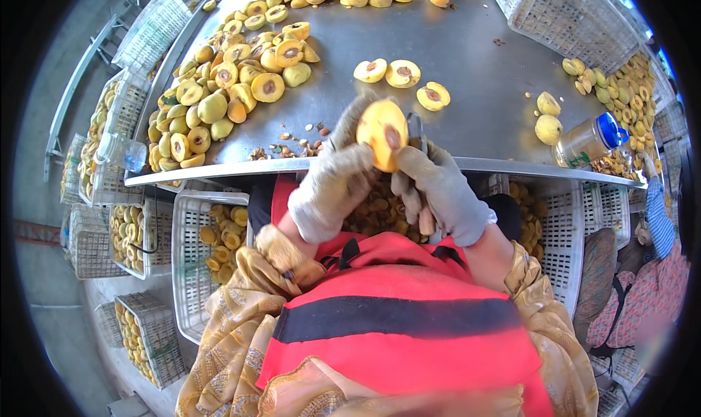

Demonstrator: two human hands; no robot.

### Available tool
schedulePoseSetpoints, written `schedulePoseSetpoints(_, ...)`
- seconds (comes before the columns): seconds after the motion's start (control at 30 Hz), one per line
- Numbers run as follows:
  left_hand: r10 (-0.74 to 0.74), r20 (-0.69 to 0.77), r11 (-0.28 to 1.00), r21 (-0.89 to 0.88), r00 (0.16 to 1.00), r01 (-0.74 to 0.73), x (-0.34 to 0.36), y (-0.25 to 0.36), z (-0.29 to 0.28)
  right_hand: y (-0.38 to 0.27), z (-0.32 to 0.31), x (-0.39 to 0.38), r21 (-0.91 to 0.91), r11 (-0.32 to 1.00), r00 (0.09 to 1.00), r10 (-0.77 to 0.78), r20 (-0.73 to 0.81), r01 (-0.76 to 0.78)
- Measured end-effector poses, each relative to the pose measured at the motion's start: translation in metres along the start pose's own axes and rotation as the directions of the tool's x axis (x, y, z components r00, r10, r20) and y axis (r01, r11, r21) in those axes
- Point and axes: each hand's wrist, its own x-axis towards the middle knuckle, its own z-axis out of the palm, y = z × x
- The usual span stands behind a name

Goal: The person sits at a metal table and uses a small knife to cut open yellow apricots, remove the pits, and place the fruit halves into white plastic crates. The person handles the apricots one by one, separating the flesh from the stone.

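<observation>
My gloved left hand (328,187) grips a yellow fruit half (380,132) with its brown center facing up, raised over the metal table's front edge. My gloved right hand (438,194) has its thumb against the fruit's right side and its fingers closed on a tool with a wooden handle (425,223) and a dark upper part, partly hidden behind the hand. Three cut halves (402,73) lie on the table (467,96) beyond my hands. Small pits and scraps (285,149) lie near the front edge.
Fruit piles (219,88) cover the table's left and back. A bottle with blue lid (584,147) lies at the right near loose fruit (548,128). A white crate (562,15) sits back right; more crates (193,271) stand below. Another person's patterned clothing (650,293) shows at far right.
</observation>
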Motion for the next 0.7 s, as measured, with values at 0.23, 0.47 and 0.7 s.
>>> schedulePoseSetpoints(0.23,-0.064,-0.251,0.975,-0.224,0.966,0.006,-0.022,0.008,-0.015,-0.006,0.021,0.013,-0.316,0.92,0.969,-0.247,-0.008,0.232)
schedulePoseSetpoints(0.47,0.168,-0.37,0.979,-0.044,0.914,-0.198,-0.021,0.008,-0.012,-0.009,0.028,-0.005,-0.433,0.896,0.99,-0.048,0.133,0.102)
schedulePoseSetpoints(0.7,0.305,-0.284,0.941,0.236,0.909,-0.242,-0.025,0.0,0.0,0.018,0.031,0.005,-0.424,0.883,0.975,-0.136,0.175,0.2)
